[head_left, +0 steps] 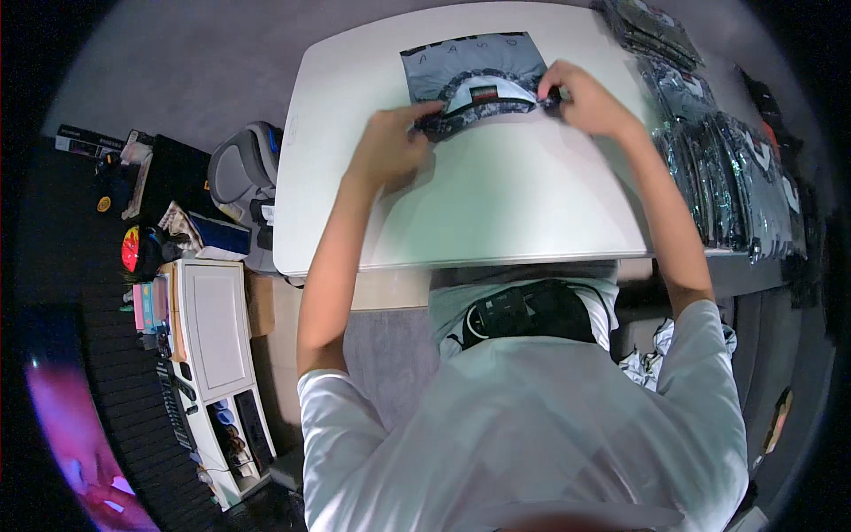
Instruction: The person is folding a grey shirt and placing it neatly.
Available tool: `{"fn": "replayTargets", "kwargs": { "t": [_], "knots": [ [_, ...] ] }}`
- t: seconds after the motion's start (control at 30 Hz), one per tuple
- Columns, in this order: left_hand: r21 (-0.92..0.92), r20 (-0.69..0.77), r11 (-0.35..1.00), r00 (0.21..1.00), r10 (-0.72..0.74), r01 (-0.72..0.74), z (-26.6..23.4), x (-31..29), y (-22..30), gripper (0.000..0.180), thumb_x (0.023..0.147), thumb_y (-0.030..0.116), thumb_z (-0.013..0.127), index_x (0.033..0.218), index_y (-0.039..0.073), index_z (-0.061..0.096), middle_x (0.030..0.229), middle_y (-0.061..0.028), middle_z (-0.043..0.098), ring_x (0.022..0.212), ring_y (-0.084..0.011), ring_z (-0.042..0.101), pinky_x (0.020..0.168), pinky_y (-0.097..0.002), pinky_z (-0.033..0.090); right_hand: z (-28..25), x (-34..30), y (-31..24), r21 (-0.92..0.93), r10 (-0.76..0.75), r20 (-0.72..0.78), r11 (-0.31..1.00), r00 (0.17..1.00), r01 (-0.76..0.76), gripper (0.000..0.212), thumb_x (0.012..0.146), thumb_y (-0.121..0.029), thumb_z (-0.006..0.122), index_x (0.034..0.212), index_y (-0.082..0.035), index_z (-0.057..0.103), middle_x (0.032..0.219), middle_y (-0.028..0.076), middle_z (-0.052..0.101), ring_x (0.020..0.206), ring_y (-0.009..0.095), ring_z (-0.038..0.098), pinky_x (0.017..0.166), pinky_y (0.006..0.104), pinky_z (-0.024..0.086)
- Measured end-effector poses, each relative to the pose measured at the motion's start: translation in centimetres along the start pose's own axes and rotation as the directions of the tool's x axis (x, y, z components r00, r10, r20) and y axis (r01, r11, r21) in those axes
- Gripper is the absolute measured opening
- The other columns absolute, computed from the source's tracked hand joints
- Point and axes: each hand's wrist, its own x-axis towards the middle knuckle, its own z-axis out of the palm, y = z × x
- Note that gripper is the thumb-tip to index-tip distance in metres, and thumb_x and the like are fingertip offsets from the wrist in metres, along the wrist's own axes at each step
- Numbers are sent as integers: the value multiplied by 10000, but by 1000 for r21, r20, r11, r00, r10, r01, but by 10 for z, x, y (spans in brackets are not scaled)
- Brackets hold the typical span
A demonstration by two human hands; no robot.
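Observation:
A folded grey T-shirt [479,60] with a dark patterned collar and shoulders lies flat near the far side of the white table [514,204]. Its neck opening faces me, and a dark label shows inside the collar. At the left shoulder, my left hand [390,146] has its index finger stretched over the patterned cloth, the thumb side closed on the edge. Opposite it, my right hand [585,102] pinches the right shoulder between thumb and fingers. The other fingers of both hands curl in.
Several shirts in clear bags [727,177] are stacked along the right, with another bagged pile [651,31] at the far right corner. A grey chair [244,168] stands left of the table, near a white cabinet [217,328]. White cloth [651,359] lies low on the right.

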Motion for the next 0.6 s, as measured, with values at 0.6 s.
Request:
{"fn": "replayTargets", "kwargs": {
  "t": [0.6],
  "knots": [
    [151, -371, 809, 791, -487, 568, 21, 116, -91, 377, 865, 517, 619, 918, 160, 728, 895, -113, 748, 896, -335, 710, 799, -435, 540, 72, 60, 52, -204, 517, -231, 802, 824, -561, 416, 923, -400, 551, 1225, -128, 639, 1157, 185, 671, 1083, 366, 652, 931, 461, 504]
  ]
}}
